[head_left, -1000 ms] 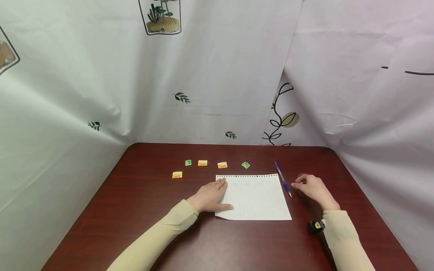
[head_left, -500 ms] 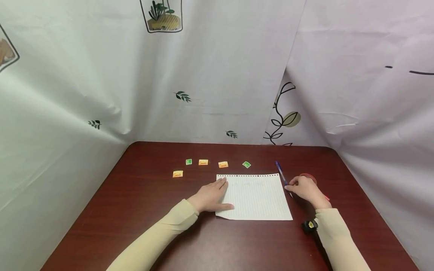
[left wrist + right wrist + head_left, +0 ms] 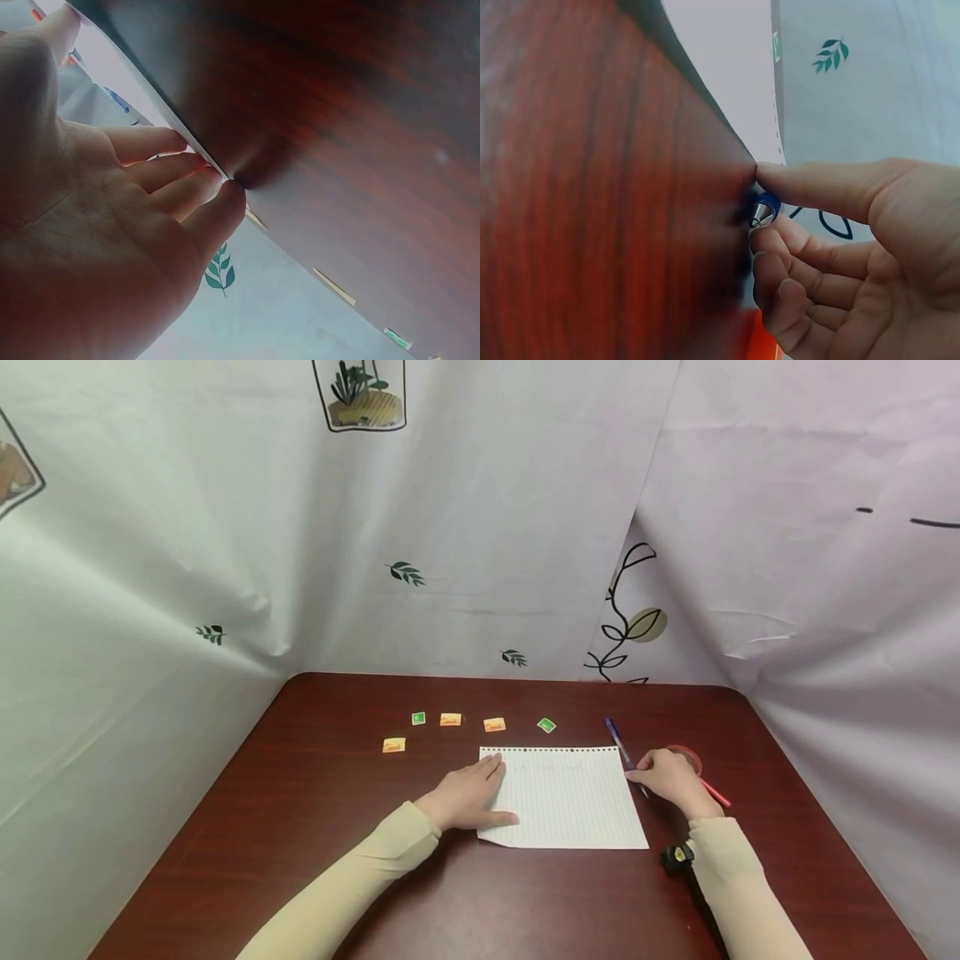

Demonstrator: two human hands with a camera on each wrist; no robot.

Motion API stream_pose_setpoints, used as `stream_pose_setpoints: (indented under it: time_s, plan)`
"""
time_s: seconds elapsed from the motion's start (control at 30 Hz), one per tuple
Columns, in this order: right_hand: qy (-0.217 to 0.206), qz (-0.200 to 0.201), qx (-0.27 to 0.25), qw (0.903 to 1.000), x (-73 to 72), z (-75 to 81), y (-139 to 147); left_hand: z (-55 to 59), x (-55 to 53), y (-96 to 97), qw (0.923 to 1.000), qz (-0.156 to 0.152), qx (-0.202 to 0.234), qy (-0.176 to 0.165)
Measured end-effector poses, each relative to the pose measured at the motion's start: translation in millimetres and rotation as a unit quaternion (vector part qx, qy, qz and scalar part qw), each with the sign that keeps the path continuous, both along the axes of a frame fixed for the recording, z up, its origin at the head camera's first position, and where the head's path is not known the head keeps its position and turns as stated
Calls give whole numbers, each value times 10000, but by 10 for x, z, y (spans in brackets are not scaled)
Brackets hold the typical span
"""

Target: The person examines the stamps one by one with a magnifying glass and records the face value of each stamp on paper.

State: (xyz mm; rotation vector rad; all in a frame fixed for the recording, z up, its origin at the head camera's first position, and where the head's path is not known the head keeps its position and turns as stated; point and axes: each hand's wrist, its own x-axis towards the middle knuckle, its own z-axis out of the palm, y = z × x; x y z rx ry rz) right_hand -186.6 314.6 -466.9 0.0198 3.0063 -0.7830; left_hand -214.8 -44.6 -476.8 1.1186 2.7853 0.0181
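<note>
My left hand (image 3: 467, 795) lies flat with spread fingers on the left side of a lined sheet of paper (image 3: 570, 810), which has punched holes along its far edge and faint writing near the top. In the left wrist view, the fingertips (image 3: 234, 196) press down at the paper's edge. At the sheet's right side, my right hand (image 3: 675, 781) pinches a blue pen (image 3: 613, 732) near its tip. The right wrist view has the pen's metal tip (image 3: 760, 216) between thumb and fingers, with the thumb close to the paper's edge.
Beyond the paper lie several small stamp-like pieces, such as an orange one (image 3: 495, 725) and a green one (image 3: 547, 725). A red ring with a straight red handle (image 3: 715, 792) sits partly hidden behind my right hand. A printed white cloth (image 3: 480, 527) hangs around the dark red table (image 3: 337, 877).
My right hand has moved left from beside the red ring to the pen and taken hold of it; the pen has shifted slightly. The left hand stays put on the paper.
</note>
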Motion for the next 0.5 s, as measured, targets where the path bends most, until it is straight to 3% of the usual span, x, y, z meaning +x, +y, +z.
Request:
stream_pose_setpoints:
  time_s: [0.5]
  plan:
    - [-31, 6, -58, 10000, 10, -14, 4, 18, 31, 2, 10000, 20, 11, 21]
